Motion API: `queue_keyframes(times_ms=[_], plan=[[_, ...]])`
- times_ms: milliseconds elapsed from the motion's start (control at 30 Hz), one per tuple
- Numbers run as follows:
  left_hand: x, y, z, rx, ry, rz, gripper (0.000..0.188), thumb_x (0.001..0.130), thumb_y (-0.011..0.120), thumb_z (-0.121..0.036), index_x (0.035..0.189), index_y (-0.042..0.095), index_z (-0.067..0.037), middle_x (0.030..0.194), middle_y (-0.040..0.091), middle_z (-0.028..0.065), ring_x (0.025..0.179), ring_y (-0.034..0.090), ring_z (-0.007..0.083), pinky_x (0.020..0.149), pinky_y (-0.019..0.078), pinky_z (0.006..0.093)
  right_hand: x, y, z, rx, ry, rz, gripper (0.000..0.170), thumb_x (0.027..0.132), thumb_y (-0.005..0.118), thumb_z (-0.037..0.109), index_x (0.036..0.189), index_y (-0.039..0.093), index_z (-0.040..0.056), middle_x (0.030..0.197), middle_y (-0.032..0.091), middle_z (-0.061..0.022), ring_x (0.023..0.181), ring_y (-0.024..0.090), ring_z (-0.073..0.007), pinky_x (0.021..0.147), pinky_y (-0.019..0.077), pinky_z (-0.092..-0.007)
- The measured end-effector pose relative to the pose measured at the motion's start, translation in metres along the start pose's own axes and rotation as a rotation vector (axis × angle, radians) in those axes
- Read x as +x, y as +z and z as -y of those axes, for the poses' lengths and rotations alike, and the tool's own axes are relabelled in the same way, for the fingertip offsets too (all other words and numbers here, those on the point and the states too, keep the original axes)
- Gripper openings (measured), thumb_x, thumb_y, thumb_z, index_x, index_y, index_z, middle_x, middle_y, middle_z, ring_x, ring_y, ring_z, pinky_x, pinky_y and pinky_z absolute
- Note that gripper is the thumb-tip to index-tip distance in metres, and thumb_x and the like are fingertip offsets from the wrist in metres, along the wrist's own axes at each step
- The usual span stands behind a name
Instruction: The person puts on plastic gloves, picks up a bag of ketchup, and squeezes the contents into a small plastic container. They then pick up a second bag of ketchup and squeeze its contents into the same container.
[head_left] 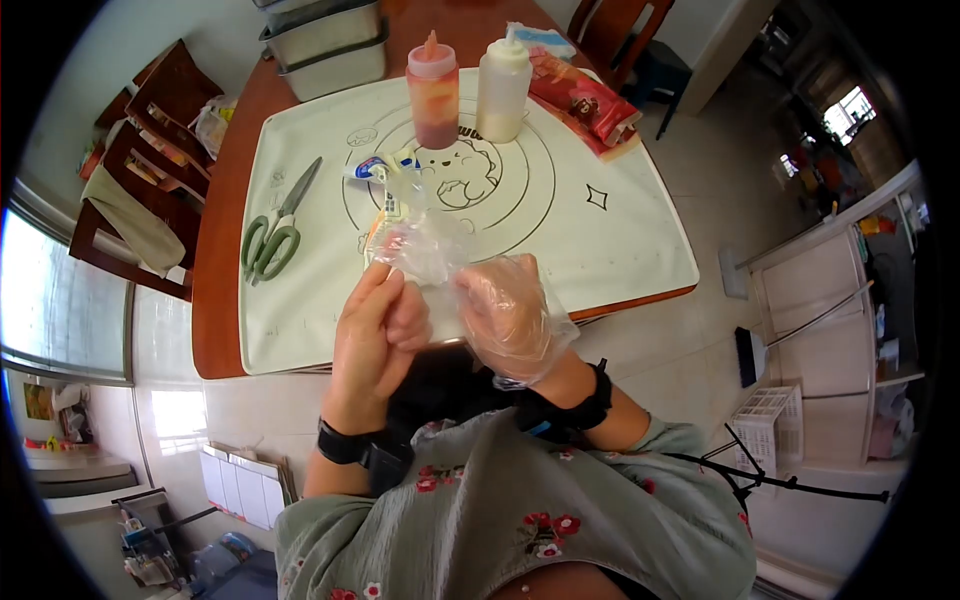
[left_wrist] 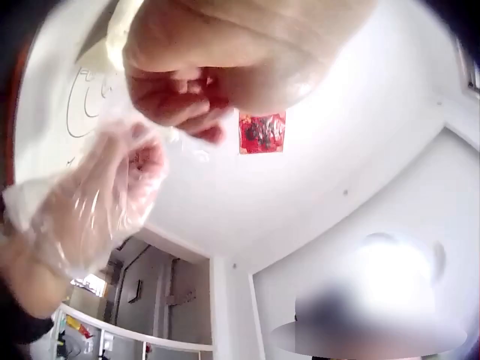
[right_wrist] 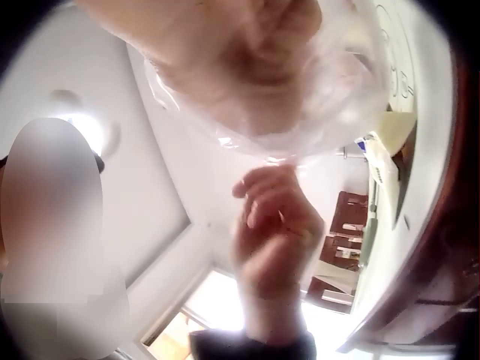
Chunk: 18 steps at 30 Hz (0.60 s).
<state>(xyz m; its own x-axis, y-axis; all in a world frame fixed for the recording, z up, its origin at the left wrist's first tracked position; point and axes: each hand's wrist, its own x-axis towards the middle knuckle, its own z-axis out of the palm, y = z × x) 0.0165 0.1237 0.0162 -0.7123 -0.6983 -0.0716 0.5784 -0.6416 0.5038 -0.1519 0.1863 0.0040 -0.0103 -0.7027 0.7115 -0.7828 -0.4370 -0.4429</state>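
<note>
In the head view the right hand (head_left: 508, 312) wears a clear plastic glove (head_left: 545, 345), its fingers curled. Facing it, the bare left hand (head_left: 375, 325) pinches a crumpled clear plastic piece (head_left: 430, 250) between thumb and forefinger. That plastic spans the gap between the two hands, above the mat's near part. Beyond it lies a printed packet (head_left: 385, 200), partly covered by the plastic. The left wrist view shows the gloved right hand (left_wrist: 112, 195) below the left hand (left_wrist: 225, 60). Whether the right fingers grip the plastic is hard to see.
A pale mat (head_left: 620, 240) covers the wooden table (head_left: 215, 300). Green-handled scissors (head_left: 272, 240) lie at left. Farther back stand a red sauce bottle (head_left: 433, 100), a white bottle (head_left: 503, 95) and stacked metal trays (head_left: 335, 65), with a red packet (head_left: 590, 100) at right.
</note>
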Motion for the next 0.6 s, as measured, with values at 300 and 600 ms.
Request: queue_keyframes(times_ms=[300, 600], plan=[[0.036, -0.004, 0.04, 0.174, 0.532, -0.374, 0.026, 0.095, 0.045, -0.009, 0.119, 0.046, 0.003, 0.114, 0.057, 0.0149, 0.103, 0.056, 0.0242, 0.092, 0.0464, 0.0381, 0.007, 0.025, 0.016, -0.028, -0.157, -0.184, 0.027, 0.067, 0.066, -0.003, 0.092, 0.057, 0.005, 0.08, 0.057, -0.0073, 0.071, 0.056, -0.0256, 0.067, 0.0385, -0.0382], [0.029, 0.002, 0.04, 0.136, 0.205, -0.122, 0.061, 0.095, 0.037, -0.054, 0.122, 0.046, 0.0, 0.122, 0.051, 0.0129, 0.104, 0.053, 0.0273, 0.098, 0.0398, 0.0415, 0.002, 0.025, 0.009, -0.092, -0.107, -0.16, 0.023, 0.068, 0.064, 0.002, 0.09, 0.058, 0.0063, 0.074, 0.052, -0.0035, 0.069, 0.054, -0.0205, 0.066, 0.0357, -0.0361]])
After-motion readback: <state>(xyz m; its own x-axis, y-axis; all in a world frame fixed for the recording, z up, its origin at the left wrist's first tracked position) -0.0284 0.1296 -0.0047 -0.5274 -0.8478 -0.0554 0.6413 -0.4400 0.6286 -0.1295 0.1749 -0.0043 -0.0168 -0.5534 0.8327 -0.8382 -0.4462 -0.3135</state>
